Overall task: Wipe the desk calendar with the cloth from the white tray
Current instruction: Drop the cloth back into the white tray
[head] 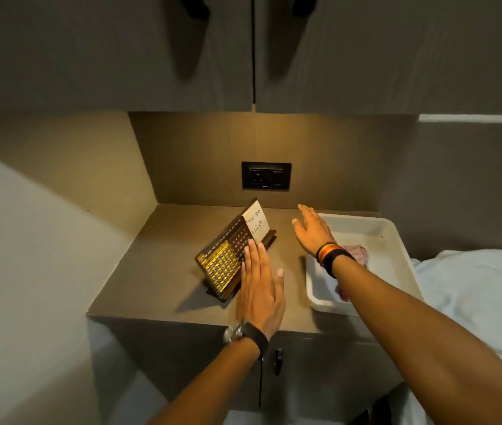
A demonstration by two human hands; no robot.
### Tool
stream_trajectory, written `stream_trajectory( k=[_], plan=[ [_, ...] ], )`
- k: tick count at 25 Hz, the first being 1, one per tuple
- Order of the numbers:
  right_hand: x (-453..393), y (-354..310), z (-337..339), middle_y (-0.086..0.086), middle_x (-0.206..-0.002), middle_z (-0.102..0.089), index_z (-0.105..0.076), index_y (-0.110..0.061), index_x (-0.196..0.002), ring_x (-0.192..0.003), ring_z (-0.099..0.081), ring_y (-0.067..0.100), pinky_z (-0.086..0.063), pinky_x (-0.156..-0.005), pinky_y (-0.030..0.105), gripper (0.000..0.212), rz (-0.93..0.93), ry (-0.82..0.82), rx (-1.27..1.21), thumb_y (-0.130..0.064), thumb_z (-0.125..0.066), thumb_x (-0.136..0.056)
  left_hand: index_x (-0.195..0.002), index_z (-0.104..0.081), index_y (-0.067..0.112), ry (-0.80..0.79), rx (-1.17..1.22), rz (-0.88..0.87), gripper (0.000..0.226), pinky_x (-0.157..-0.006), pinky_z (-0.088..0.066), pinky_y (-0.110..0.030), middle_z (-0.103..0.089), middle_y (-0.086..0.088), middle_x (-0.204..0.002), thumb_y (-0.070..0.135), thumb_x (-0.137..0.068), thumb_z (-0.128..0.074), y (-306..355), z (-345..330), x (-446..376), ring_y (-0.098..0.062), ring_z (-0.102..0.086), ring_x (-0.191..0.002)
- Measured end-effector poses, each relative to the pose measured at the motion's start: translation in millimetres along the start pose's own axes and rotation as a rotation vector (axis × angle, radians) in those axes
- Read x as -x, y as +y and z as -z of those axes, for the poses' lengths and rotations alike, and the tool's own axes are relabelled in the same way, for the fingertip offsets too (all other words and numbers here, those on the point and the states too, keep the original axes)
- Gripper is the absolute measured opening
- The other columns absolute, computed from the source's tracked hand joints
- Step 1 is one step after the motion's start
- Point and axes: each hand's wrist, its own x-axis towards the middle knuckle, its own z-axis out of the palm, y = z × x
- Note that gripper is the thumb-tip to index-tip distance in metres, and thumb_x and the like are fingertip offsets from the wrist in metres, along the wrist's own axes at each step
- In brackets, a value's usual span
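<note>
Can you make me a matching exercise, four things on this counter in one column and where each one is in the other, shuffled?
Things:
1. desk calendar
2. cloth
3. power socket
4. left hand

Places:
A. on the back wall above the counter
B. in the white tray
C. standing tilted on the counter, left of the tray
D. open, in front of the calendar's right part

Pairs: 1-C, 2-B, 3-A, 4-D
</note>
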Motion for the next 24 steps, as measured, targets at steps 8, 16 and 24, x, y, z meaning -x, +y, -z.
stream_trajectory(
  k=[8, 16, 24],
  plan=[
    [-53.3, -56.4, -45.6, 0.017, -0.141, -0.056, -0.055, -0.005, -0.135, -0.128, -0.052, 0.031, -0.04, -0.11, 0.043, 0.042, -0.193, -0.12, -0.413, -0.027, -0.044, -0.102, -0.158, 0.02, 0.032, 0.286, 0.43, 0.41, 0.076, -0.124, -0.006, -0.032, 0.024, 0.01, -0.167, 0.048, -0.105, -0.033, -11.0, 24.6, 45.2, -0.007, 0.016, -0.154],
    [-29.1, -50.1, -32.7, 0.015, -0.125, -0.066, -0.061, -0.009, -0.124, -0.111, -0.061, 0.028, -0.05, -0.085, 0.037, 0.032, -0.17, -0.106, -0.424, -0.024, -0.041, -0.104, -0.161, 0.01, 0.032, 0.142, 0.642, 0.616, 0.074, -0.111, -0.027, -0.035, -0.02, -0.007, -0.168, 0.052, -0.105, -0.034, -39.6, 60.1, -10.3, -0.029, -0.038, -0.144],
    [17.8, -35.6, -24.8, 0.013, -0.128, -0.067, -0.059, -0.014, -0.128, -0.103, -0.065, 0.025, -0.055, -0.086, 0.038, 0.031, -0.276, 0.053, -0.475, -0.019, -0.044, -0.102, -0.162, -0.02, 0.027, 0.054, 0.52, 0.516, 0.061, -0.088, -0.045, -0.022, -0.05, -0.005, -0.152, 0.031, -0.105, -0.043, -82.1, 108.2, -91.4, -0.02, -0.057, -0.117]
  ],
)
